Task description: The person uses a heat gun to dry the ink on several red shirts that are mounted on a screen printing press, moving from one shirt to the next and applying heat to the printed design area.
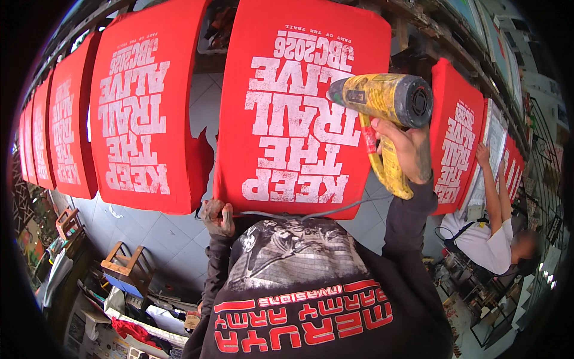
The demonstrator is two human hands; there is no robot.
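My right hand [406, 148] grips the handle of a yellow heat gun [376, 96] with a dark rear end. Its nozzle points left over the upper right part of the white print on a red shirt [300, 157], stretched flat in front of me. The gap between nozzle and cloth is hard to judge. Down at the shirt's near left corner is my left hand [218, 217], its fingers curled around a grey cord [264, 214]. That cord runs along the shirt's near edge, across my body, and rises to the right towards the heat gun.
More red printed shirts on boards [134, 116] line up to the left, with another [459, 148] on the right. Beyond it a person in white [484, 247] reaches onto a framed screen [482, 152]. A wooden stool [128, 264] stands on the tiled floor behind me.
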